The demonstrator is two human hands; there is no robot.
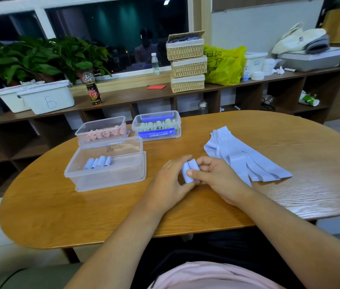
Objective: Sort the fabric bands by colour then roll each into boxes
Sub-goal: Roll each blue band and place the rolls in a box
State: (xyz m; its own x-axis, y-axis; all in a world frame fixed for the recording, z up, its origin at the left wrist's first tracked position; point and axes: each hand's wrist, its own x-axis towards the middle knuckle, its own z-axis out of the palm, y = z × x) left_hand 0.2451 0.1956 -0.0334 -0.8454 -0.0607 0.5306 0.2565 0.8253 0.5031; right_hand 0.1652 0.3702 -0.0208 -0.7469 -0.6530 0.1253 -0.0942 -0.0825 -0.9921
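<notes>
Head view: the box (94, 180) at left holds finished rolls (99, 163). Left hand (169, 180) and right hand (219, 178) both pinch a blue roll (188, 174) just above the bench (81, 215); loose bands (246, 159) lie to the right. If either pinch slackens, the roll could spring open.

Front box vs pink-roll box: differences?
The front box holds a few blue rolls; the pink-roll box holds a row of pink rolls. The front box looks bigger and nearer; the pink-roll box sits behind it. Both are clear plastic, lidless.
</notes>
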